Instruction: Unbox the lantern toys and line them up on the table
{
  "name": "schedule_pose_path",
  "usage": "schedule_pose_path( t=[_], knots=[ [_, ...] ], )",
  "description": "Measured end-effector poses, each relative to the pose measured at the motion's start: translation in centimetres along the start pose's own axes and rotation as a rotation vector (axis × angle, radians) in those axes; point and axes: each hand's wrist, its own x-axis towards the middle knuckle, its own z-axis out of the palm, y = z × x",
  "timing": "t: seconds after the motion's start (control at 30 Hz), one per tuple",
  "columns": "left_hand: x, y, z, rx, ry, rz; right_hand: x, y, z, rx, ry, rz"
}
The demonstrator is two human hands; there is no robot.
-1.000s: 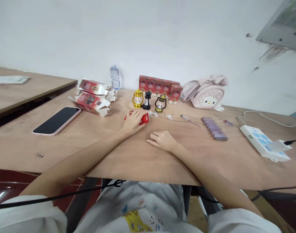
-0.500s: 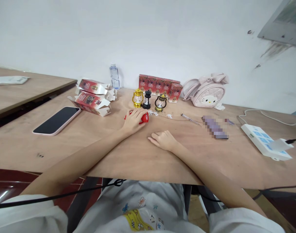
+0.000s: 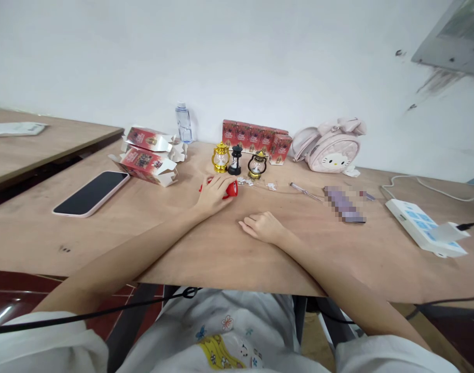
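My left hand (image 3: 214, 194) is closed over a red object (image 3: 231, 189) lying on the table; my fingers cover its middle. To the right, my right hand (image 3: 263, 226) rests on the tabletop, fingers curled together, with nothing visible in them. Behind my left hand stand a gold lantern (image 3: 220, 157), a black lantern (image 3: 235, 160) and a black-and-gold lantern (image 3: 256, 165). Small white pieces (image 3: 245, 182) lie in front of these lanterns, and another white piece (image 3: 272, 186) is a little to the right.
Opened red boxes (image 3: 143, 161) and a phone (image 3: 92, 194) lie left. A bottle (image 3: 183, 123), several red boxes (image 3: 254, 137) and a pink bag (image 3: 333, 151) stand by the wall. Right are a screwdriver (image 3: 305, 191), a blurred purple item (image 3: 344, 204) and a power strip (image 3: 426, 228).
My right hand has shifted very slightly toward me and to the right, its fingers a little more curled. My left hand stays on the red object.
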Motion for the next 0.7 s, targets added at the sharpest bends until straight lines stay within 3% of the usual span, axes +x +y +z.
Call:
schedule_pose_path(
  t=[0.17, 0.33, 0.43, 0.47, 0.5, 0.6, 0.7],
  knots=[
    [0.0, -0.1, 0.1, -0.023, 0.005, 0.019, 0.0, -0.1, 0.3, 0.070, -0.035, -0.002],
    [0.0, -0.1, 0.0, -0.016, 0.026, 0.043, 0.1, 1.0, 0.1, 0.240, -0.052, 0.149],
    [0.0, 0.0, 0.0, -0.011, 0.046, 0.064, 0.8, 4.8, -0.7, 0.260, -0.026, 0.379],
    [0.0, 0.0, 0.1, -0.010, 0.049, 0.070, 1.2, 6.5, -1.1, 0.298, -0.046, 0.584],
    [0.0, 0.0, 0.1, -0.010, 0.051, 0.074, 1.6, 8.3, -1.5, 0.285, -0.054, 0.676],
    [-0.1, -0.1, 0.2, -0.009, 0.054, 0.079, 3.0, 13.2, -2.2, 0.240, -0.131, 0.824],
    [-0.1, -0.1, 0.3, -0.007, 0.063, 0.086, 4.7, 15.7, -2.1, 0.196, -0.193, 0.880]
  ],
)
